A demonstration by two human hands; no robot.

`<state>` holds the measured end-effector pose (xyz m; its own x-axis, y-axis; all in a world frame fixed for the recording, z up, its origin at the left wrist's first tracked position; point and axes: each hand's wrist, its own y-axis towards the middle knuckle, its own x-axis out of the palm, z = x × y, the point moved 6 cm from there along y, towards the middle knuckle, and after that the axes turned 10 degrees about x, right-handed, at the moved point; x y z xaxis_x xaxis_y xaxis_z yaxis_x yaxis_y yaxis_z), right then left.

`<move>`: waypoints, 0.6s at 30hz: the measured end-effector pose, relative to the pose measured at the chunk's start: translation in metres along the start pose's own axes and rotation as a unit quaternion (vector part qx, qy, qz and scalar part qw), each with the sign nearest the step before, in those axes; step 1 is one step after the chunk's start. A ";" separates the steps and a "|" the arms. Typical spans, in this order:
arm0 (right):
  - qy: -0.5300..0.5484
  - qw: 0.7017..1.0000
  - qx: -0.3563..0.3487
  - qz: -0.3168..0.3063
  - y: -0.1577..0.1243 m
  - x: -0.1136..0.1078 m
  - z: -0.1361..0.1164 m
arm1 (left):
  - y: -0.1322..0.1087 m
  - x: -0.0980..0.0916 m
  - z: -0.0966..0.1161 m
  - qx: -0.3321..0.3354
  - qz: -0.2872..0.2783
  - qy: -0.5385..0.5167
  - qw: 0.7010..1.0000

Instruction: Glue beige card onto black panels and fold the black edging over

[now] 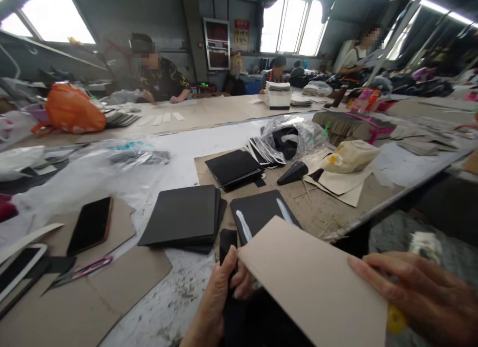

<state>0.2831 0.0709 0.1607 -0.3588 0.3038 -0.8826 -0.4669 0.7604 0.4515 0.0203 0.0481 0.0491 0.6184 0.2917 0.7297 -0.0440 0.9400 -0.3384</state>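
My left hand is closed round a narrow black strip that stands up from its fingers. My right hand grips the right edge of a tan cardboard sheet, fingers folded over it, with something yellow under the palm. The sheet tilts over my lap and touches my left fingers. Just beyond it lies a black panel with two white glue streaks. A stack of black square pieces sits left of that panel.
Another black stack, a black cone-shaped tool and a plastic bag of pieces lie further back. A phone, scissors and cardboard sheets are at left. Other people work at the far table side.
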 end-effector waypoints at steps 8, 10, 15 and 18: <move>0.083 0.994 -0.049 -0.046 0.049 0.049 -0.023 | -0.010 -0.036 0.028 0.071 0.086 0.092 0.990; 0.124 0.987 0.078 -0.071 0.053 0.061 -0.012 | -0.008 -0.040 0.030 0.103 0.130 0.087 0.982; 0.272 0.879 0.297 -0.256 0.041 0.092 -0.022 | 0.002 -0.029 0.026 0.126 0.162 0.075 0.976; 0.312 0.848 0.315 -0.292 0.053 0.094 -0.028 | 0.010 -0.018 0.030 0.135 0.133 0.111 0.976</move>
<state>0.2016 0.1238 0.1055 -0.6645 -0.4434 -0.6016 -0.2589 0.8917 -0.3712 -0.0143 0.0578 0.0504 0.7108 0.5142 0.4800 -0.4124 0.8574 -0.3078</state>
